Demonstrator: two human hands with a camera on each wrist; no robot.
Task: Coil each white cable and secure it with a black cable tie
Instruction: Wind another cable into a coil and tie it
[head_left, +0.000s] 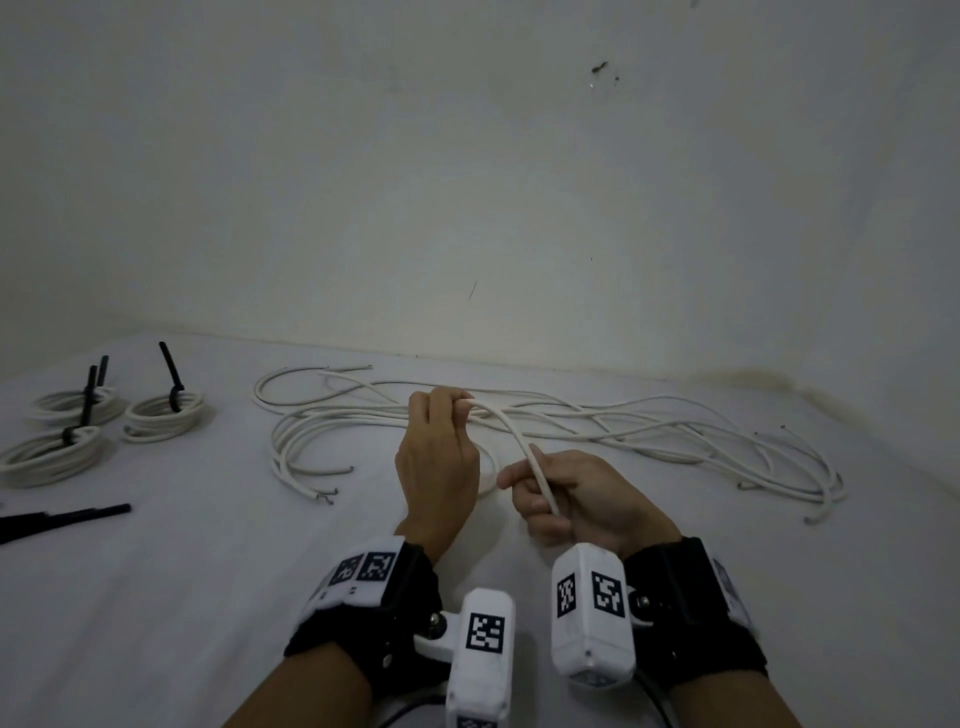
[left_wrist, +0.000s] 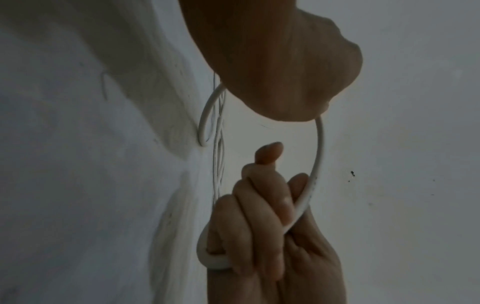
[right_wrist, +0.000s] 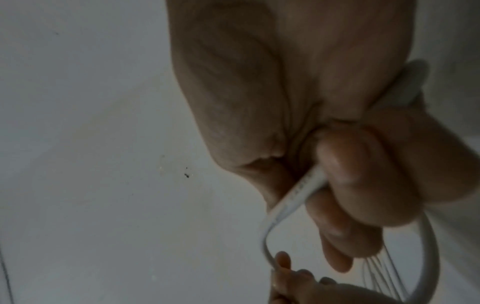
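Cable: white cable (head_left: 511, 427) arcs between my hands above the bed sheet (head_left: 208, 571); light, springy, best gripped near its end.
Left hand (head_left: 436, 457): fingers curled round it.
Right hand (head_left: 582, 499): pinching the end.
Surroundings: loose cables (head_left: 649, 436), three tied coils (head_left: 163, 415).

wall (head_left: 467, 156): off-white, marked by dark scuffs | surface (head_left: 182, 597): white, met by wall | light: dim

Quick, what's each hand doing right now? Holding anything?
Left hand: fingers curled round the white cable, gripping it above the loose pile.
Right hand: pinching the same white cable near its free end.
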